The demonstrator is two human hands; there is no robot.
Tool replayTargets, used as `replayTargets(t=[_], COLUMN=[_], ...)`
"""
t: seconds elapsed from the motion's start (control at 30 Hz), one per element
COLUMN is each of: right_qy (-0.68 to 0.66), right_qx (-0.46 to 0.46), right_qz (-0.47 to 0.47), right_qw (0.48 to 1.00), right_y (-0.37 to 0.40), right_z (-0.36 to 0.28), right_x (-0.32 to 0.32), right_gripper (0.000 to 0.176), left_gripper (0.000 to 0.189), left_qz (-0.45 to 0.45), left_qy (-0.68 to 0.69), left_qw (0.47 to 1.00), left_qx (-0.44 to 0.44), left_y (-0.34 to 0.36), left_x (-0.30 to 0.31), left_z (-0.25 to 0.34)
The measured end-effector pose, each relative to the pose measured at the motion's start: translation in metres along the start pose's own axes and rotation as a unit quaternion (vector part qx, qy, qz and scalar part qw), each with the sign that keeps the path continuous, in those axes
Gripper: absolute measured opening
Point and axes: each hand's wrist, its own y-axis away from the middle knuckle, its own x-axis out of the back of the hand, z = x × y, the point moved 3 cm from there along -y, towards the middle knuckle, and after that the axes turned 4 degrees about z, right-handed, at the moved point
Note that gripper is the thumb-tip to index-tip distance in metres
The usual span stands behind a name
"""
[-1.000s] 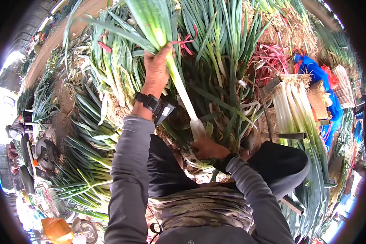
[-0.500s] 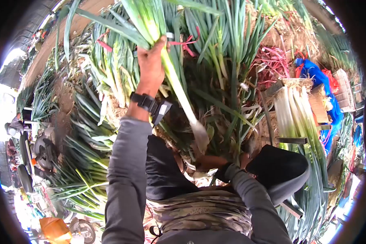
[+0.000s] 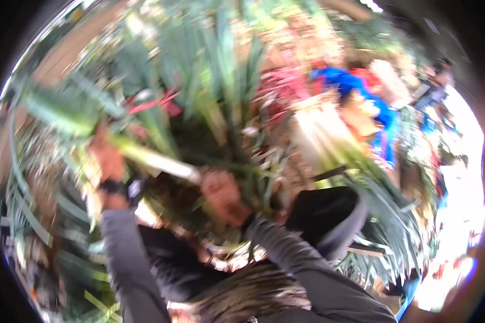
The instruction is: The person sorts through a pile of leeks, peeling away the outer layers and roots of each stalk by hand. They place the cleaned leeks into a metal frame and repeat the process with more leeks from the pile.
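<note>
A long green onion (image 3: 156,160) lies nearly level across the left half of the blurred view. My left hand (image 3: 108,151) is closed round its stalk, where the pale stem meets the green leaves at upper left. At the stem's white root end is my right hand (image 3: 223,195), its fingers bent round that end; the root itself is hidden. Behind them stand bundles of green onions (image 3: 215,59) with a red tie (image 3: 156,102). Both sleeves are grey, and a dark watch sits on my left wrist.
Cleaned white stems (image 3: 320,132) lie stacked on a wooden rack right of centre. Beyond them are a blue plastic sheet (image 3: 350,81) and pink ties (image 3: 280,91). My dark-clad knee (image 3: 323,218) is just below the stack. A person (image 3: 439,75) is at the far upper right.
The view has swung to the right and blurred. The onion has tipped from steep to nearly level, and my right hand has risen from low near my lap to its white end.
</note>
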Motion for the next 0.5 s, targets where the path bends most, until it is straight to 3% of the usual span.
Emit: replayTargets(t=[0.1,0.13,0.17,0.23,0.27,0.3,0.37,0.4,0.47,0.5], right_qy=[-0.255,-0.221,-0.214,-0.204,-0.190,-0.177,-0.141,-0.119,-0.106,-0.109], right_qx=[-0.032,-0.001,0.003,0.052,0.065,0.080,0.120,0.145,0.164,0.161], right_qz=[0.061,0.062,0.073,0.063,0.064,0.065,0.055,0.043,0.033,0.036], right_qw=[0.964,0.973,0.974,0.975,0.978,0.979,0.981,0.981,0.980,0.980], right_y=[-0.003,-0.010,-0.008,-0.004,-0.002,0.000,-0.002,-0.006,-0.009,-0.010], right_z=[0.021,0.039,0.035,0.047,0.050,0.053,0.067,0.076,0.075,0.073], right_x=[0.026,0.052,0.045,0.055,0.060,0.069,0.086,0.098,0.111,0.114], right_gripper=[0.049,0.064,0.061,0.061,0.056,0.051,0.038,0.030,0.021,0.019], left_gripper=[0.058,0.064,0.051,0.045,0.043,0.045,0.048,0.047,0.046,0.048], left_qz=[-0.046,-0.051,-0.013,-0.052,-0.068,-0.051,-0.106,-0.061,-0.005,0.052], left_qy=[-0.061,-0.062,0.149,-0.010,-0.024,-0.030,0.040,0.098,0.308,0.443], left_qw=[0.997,0.997,0.983,0.994,0.991,0.993,0.980,0.983,0.911,0.815], left_qx=[0.025,0.022,0.104,0.093,0.112,0.103,0.164,0.146,0.274,0.369], left_y=[0.015,0.030,0.032,0.031,0.030,0.030,0.029,0.028,0.021,0.011], left_x=[-0.023,-0.055,-0.067,-0.061,-0.057,-0.056,-0.055,-0.067,-0.090,-0.097], left_z=[-0.083,-0.148,-0.175,-0.163,-0.153,-0.145,-0.130,-0.140,-0.163,-0.161])
